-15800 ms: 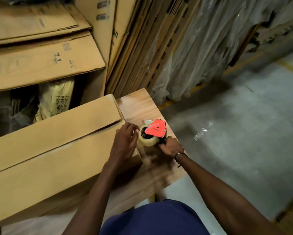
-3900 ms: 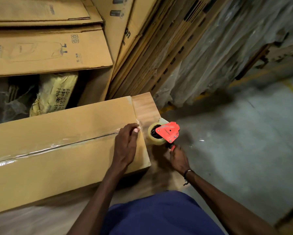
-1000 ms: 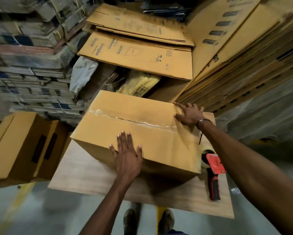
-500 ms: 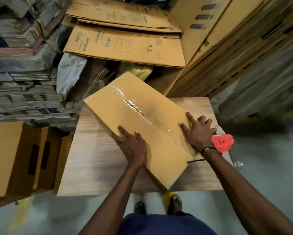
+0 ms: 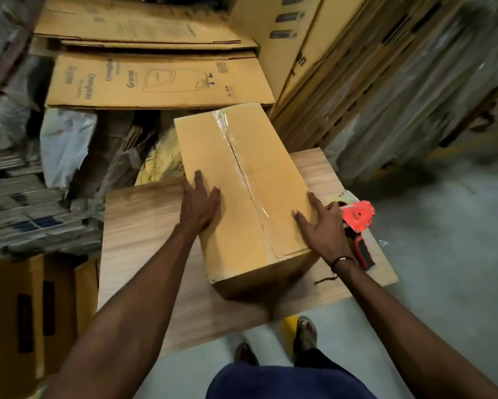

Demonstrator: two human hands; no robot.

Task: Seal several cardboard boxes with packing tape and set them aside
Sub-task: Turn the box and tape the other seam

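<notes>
Head view: a taped cardboard box (image 5: 242,197) lies on a wooden desk (image 5: 144,226), its far end overhanging the desk's back edge. Its long axis runs from about 5 o'clock up to 11 o'clock, the clear tape seam along it. The left hand (image 5: 199,208) and right hand (image 5: 322,228) rest flat on top, each grip spread, pinching nothing. The box looks stiff and probably light (a guess); its long side walls seem the best hold. A red tape dispenser (image 5: 357,223) lies at 3 o'clock.
</notes>
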